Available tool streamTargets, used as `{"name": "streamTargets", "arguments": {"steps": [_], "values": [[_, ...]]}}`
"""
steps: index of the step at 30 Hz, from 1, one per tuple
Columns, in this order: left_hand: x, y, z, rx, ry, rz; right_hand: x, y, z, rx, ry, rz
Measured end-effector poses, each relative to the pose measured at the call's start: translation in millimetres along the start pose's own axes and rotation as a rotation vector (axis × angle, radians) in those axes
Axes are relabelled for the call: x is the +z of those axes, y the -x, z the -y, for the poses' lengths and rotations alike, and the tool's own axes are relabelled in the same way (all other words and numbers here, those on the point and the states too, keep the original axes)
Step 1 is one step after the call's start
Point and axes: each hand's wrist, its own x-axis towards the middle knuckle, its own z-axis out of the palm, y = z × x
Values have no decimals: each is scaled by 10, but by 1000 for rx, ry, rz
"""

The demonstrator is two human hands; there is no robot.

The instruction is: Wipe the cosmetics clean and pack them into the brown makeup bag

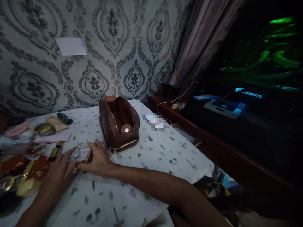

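My right hand [100, 161] grips a small square case [83, 154] with a glittery silver top and gold-brown sides, thumb on the near side and fingers on the far side. My left hand [59, 170] lies just left of it, fingers stretched out and thumb apart; a small pale item [74, 155] shows between its fingertips and the case, and I cannot tell whether they touch it. Beyond the left fingers lies a black and gold lipstick [56, 151]. A brown leather toiletry bag [123, 138] stands behind my right hand, its top zipper open.
Cosmetics fill the table's left side, including a pink tube [53, 137], a gold-rimmed jar [43, 128] and a cream oval item [27, 186]. A pixelated white item [155, 121] lies right of the bag. The patterned tablecloth [142, 176] ends before a dark desk with a lit computer.
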Motion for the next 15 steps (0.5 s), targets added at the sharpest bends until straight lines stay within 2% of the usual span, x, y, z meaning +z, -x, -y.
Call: {"name": "streamTargets", "arguments": {"steps": [15], "values": [[-2,-37,-3,-18,-51,24,40,-12,-71,-72,31,-3]]}}
